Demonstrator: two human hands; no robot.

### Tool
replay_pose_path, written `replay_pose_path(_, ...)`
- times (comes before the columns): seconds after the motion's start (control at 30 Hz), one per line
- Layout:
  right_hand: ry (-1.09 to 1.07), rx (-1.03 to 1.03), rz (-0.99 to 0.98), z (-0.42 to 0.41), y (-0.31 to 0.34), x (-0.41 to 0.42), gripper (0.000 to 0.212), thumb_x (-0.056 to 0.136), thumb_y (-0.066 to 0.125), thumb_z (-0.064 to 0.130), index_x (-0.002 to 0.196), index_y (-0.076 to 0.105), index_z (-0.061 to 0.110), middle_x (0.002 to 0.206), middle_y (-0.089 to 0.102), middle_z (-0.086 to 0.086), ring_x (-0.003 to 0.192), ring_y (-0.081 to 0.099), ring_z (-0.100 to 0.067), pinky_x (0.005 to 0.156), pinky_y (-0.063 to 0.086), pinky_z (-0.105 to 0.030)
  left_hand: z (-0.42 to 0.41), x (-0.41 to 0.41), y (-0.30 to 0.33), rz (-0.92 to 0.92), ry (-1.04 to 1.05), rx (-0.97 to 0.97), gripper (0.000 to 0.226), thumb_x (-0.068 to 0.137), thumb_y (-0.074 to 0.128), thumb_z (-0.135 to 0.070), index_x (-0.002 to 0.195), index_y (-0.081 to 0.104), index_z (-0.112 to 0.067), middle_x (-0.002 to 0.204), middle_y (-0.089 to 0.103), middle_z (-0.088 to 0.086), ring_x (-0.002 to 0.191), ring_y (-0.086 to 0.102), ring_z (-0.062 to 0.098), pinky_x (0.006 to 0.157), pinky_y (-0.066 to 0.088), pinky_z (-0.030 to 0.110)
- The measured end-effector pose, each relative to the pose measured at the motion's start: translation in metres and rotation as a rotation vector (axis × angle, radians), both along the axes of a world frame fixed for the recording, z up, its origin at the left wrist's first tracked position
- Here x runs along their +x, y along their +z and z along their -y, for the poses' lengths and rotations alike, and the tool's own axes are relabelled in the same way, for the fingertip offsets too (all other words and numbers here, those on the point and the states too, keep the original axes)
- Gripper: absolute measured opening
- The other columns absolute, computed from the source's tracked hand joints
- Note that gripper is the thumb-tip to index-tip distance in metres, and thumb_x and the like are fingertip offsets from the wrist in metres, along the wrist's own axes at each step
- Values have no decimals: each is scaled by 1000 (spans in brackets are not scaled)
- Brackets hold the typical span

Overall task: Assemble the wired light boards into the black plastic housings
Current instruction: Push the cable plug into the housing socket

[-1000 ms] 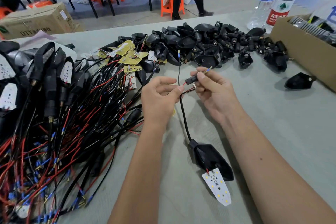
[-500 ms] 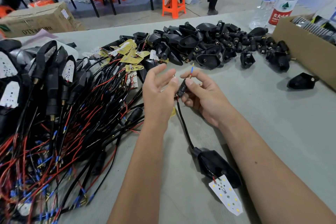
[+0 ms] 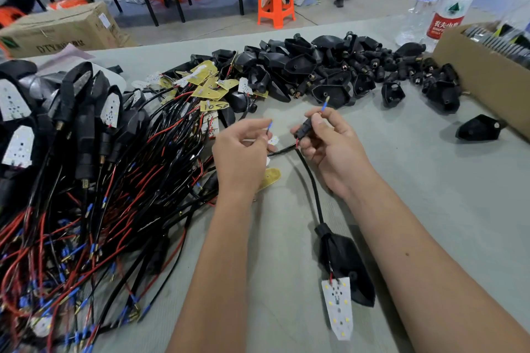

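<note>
Here we had the right hand (image 3: pixel 329 146) pinching the small black sleeve (image 3: pixel 304 127), and the left hand (image 3: pixel 241 152) pinching a blue-tipped wire (image 3: pixel 269 127) just left of it. The cable ran down toward us to the black housing (image 3: pixel 348 264); its light board (image 3: pixel 338 306) stuck out at the near end, not seated, right hand nearer.

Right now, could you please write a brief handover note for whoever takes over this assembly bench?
Left hand pinches a black wire with a blue-tipped end.
Right hand grips a small black sleeve on the same lead; another blue-tipped wire pokes out above it.
The lead runs down to a black housing lying on the table, its white light board hanging out, not seated.
Left: seat that board. Empty housings are piled ahead, wired units to the left.
</note>
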State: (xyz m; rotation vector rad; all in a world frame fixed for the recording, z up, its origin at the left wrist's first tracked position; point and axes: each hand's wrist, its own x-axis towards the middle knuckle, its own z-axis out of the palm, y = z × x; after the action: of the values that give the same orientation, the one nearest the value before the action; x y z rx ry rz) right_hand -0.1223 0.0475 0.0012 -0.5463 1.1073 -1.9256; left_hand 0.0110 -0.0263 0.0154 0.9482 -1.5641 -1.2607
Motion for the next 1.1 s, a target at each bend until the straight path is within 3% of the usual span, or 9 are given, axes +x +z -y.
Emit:
replay_pose_path(0.2,-29,-53,181,0,2,-2,12,109,46,11,107,57,8,87,75,-18,55,57,-12,50,45,-15,-7,-5,-3,128,-203,-156,26,87,74,4,87,79,-21,66,72,-13,64,69,5,63,56,22)
replay_pose_path(0.33,7,-78,226,-1,4,-3,17,109,44,10,103,59,7,87,76,-18,55,58,-11,51,45,-14,-9,-6,-3,108,-167,-192,23,85,77,1,81,79,-21,67,74,-4,62,69,9,64,58,22)
replay_pose_path(0.43,32,-86,224,-1,4,-2,18,110,42,11,104,59,7,88,76,-18,56,57,-11,51,45,-13,-9,-7,-3,97,-103,-182,25,86,76,-1,77,77,-24,64,72,-6,59,69,11,60,58,23)
replay_pose_path(0.63,52,-83,156,0,1,0,14,110,43,12,111,57,8,92,75,-18,58,57,-12,52,45,-15,-7,-8,-6,191,-81,-233,16,85,74,0,79,78,-14,54,63,-20,53,59,-1,56,49,16)
replay_pose_path(0.87,35,-44,-56,3,-4,2,13,109,50,14,107,62,14,97,74,-17,62,58,-13,57,49,-19,-8,-8,-7,343,23,-432,12,81,71,-5,81,78,-15,55,58,-17,50,56,0,59,51,19)
replay_pose_path(0.97,33,-45,-72,4,-6,1,14,107,52,14,104,66,15,96,66,-17,62,59,-13,55,47,-19,-9,-10,-5,305,13,-378,11,82,72,-5,79,78,-14,59,62,-16,53,59,-1,59,52,18)
replay_pose_path(1.1,43,-22,-77,5,-7,1,14,106,55,16,103,68,18,89,59,-13,63,59,-14,55,47,-19,-9,-11,-7,251,12,-233,8,84,75,-6,80,79,-12,60,65,-12,54,60,-1,61,57,28)
